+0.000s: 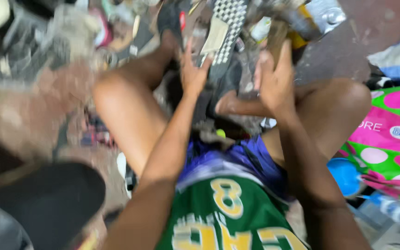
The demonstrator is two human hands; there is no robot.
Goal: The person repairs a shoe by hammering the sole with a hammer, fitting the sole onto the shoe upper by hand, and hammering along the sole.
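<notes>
The view is blurred by motion. I sit on the floor with my knees bent, in a green jersey and purple shorts. My left hand [193,69] is raised with its fingers spread, resting against a black-and-white checkered shoe [230,23] and the dark material [218,81] below it. A beige insole-like piece [215,34] lies on the shoe just above my fingertips. My right hand [274,81] is up beside it, fingers pointing toward a brown and yellow object [281,37]; whether it grips anything is hidden by blur.
A pink and green dotted bag [390,134] lies at the right, with a blue round thing [346,176] and a plastic bottle [399,215] below it. A black rounded object [47,199] sits at the lower left. Mixed clutter [70,32] covers the floor ahead.
</notes>
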